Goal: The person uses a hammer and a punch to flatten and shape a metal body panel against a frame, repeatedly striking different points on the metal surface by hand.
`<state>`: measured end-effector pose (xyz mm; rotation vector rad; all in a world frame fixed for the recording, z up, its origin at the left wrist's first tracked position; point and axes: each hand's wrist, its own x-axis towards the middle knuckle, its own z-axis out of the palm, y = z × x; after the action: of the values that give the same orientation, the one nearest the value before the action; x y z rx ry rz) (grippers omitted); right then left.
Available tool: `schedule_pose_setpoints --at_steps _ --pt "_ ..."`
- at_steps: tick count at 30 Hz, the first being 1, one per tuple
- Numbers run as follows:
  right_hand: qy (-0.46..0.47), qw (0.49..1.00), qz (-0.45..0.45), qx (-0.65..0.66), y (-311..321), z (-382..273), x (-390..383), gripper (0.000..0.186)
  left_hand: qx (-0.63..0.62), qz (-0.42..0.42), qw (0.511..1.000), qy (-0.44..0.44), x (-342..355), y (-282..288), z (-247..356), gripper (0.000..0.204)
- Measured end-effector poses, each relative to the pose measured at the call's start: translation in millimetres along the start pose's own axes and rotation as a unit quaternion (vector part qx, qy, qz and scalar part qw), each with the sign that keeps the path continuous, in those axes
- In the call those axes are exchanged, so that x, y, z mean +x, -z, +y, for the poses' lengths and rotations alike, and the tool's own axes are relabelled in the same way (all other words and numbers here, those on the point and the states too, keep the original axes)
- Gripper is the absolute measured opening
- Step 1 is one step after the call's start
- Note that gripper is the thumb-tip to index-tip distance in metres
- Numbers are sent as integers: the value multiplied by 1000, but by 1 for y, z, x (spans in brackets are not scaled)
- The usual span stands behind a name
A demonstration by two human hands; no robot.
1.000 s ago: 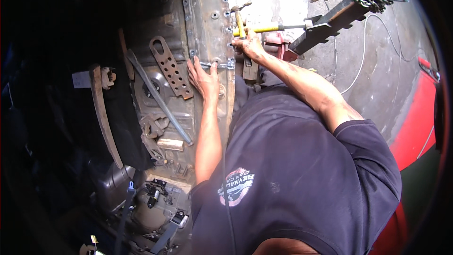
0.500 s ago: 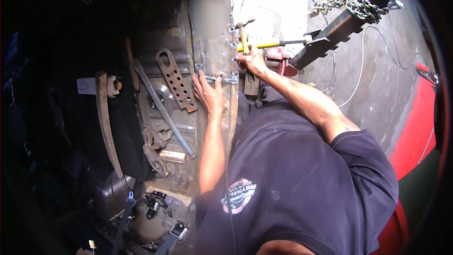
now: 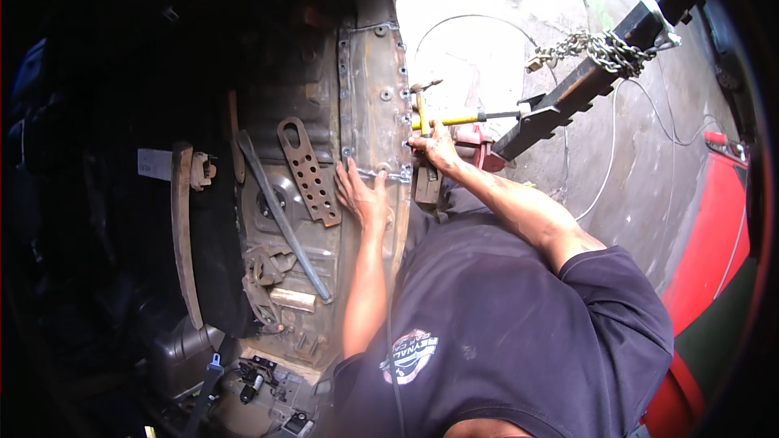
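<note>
My left hand (image 3: 363, 197) lies with fingers spread on a long metal floor sill (image 3: 373, 126), beside a seam that crosses it. At the sill's outer edge, my right hand (image 3: 438, 150) is closed round the yellow handle of a hammer (image 3: 423, 105). The hammer's head points away from me. Just past the right hand, a yellow rod-like cylinder (image 3: 458, 120) runs from the sill edge toward a black steel beam (image 3: 580, 85). Left of my left hand rests a rusty steel plate with several holes (image 3: 308, 174).
A grey metal bar (image 3: 284, 215), a curved strip (image 3: 183, 235) and a short pale block (image 3: 293, 299) lie inside the car body. A chain (image 3: 600, 49) wraps the beam. Cables (image 3: 621, 130) trail over the floor; a red panel (image 3: 714, 235) stands at the right.
The whole scene sits lower in the picture, showing more of the sill's far end. Both hands keep nearly the same places on the sill and hammer.
</note>
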<state>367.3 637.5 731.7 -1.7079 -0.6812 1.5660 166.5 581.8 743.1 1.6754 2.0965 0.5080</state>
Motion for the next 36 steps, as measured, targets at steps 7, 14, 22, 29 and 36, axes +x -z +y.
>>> schedule_pose_setpoints --at_steps 7,14,22,29,36 --pt "1 999 -22 38 1 18 11 68 7 8 1000 -13 -1 0 -2 84" --pt "16 999 -18 25 6 40 27 77 5 3 1000 -13 -2 0 -1 83" --pt "-26 999 -30 18 3 7 9 45 -2 -13 1000 24 0 2 1 84" --pt "-35 998 -48 25 4 10 12 44 -122 55 991 -16 -36 40 28 44" --pt "-47 996 -71 6 3 2 10 42 -389 -282 851 210 -146 55 14 35"
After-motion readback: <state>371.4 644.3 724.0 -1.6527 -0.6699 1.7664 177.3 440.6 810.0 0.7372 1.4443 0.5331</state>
